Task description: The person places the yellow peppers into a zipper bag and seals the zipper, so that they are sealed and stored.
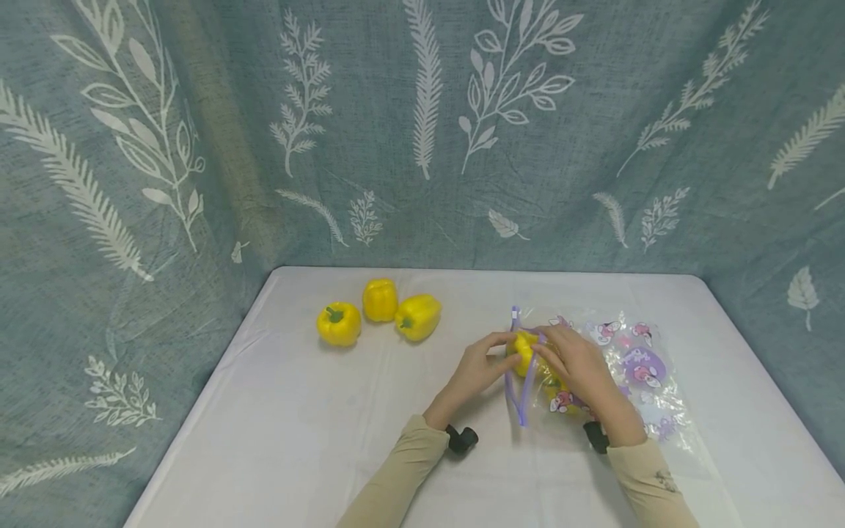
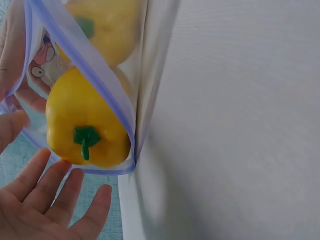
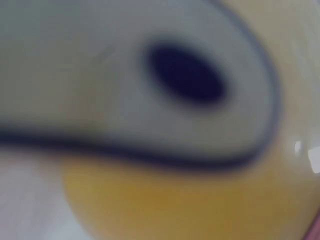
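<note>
A clear zip bag (image 1: 640,367) with purple edging and cartoon prints lies on its side, mouth facing left. Just inside the mouth sits a yellow bell pepper (image 1: 524,353), its green stem facing out in the left wrist view. Deeper in the bag is another yellow pepper (image 2: 107,32). My left hand (image 1: 477,370) touches the front pepper with extended fingertips (image 2: 75,177). With fingers and thumb at the purple rim, my right hand (image 1: 581,367) holds the bag's mouth. The right wrist view is filled by blurred printed plastic (image 3: 120,100) over yellow.
Three more yellow bell peppers, one at the left (image 1: 339,324), one behind (image 1: 380,300) and one lying tilted (image 1: 419,317), stand toward the back left of the white table (image 1: 277,440). A patterned blue-green curtain (image 1: 396,205) hangs behind the table.
</note>
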`<state>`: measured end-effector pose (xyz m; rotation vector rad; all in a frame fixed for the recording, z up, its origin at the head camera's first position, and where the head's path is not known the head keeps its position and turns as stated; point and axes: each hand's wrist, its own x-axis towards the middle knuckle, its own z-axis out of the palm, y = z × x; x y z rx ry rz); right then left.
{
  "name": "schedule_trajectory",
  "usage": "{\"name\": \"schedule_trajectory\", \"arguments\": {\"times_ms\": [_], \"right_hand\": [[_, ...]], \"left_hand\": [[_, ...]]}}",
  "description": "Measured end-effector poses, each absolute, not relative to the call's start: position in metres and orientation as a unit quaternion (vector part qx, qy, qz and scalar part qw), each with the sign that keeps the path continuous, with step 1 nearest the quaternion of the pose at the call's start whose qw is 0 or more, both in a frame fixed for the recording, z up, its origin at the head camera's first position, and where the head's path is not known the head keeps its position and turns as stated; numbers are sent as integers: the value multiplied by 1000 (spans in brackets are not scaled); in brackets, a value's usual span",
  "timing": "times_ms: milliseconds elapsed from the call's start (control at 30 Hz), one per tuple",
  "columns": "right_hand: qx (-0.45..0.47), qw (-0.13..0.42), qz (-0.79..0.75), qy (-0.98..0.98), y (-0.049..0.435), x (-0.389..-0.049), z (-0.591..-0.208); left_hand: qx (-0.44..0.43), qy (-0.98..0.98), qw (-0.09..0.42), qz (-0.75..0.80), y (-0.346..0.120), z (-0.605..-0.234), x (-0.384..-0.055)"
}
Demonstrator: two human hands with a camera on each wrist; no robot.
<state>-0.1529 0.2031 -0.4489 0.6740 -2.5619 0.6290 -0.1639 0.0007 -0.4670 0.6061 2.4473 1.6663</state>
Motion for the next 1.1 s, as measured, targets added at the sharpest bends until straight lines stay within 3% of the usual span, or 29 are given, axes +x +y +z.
{"name": "schedule_trajectory", "arguments": {"times_ms": [367,1100], "right_hand": [[242,197,232,-921,205,-151,-447],[253,225,224,-914,205,-151,-448]], "left_hand": [[210,812,70,540,3,-467,-163],[243,816,94,515,11,-469,-162]]}}
